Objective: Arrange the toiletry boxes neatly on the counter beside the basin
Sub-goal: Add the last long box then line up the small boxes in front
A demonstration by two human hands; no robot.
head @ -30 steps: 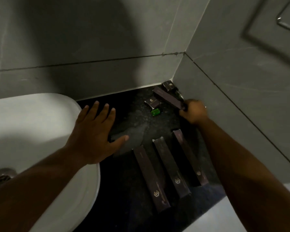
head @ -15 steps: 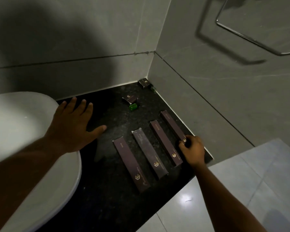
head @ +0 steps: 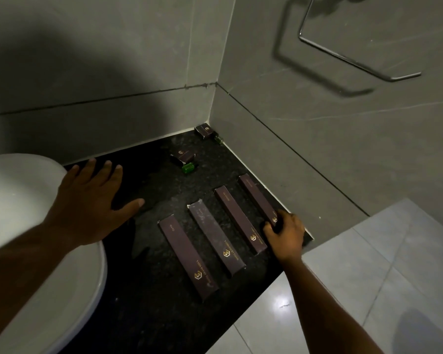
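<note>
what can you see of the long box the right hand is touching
The rightmost long box is a slim, dark brown carton, cardboard by its look, with a small gold logo near its near end. It lies flat on the black counter, nearest the wall, roughly parallel to three similar boxes. The right hand covers its near end.

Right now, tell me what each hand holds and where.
Right hand grips the rightmost long box at its near end. Left hand holds nothing, flat on the counter.

"Comb" — gold print on the nearest long box [head: 187, 258]
</note>
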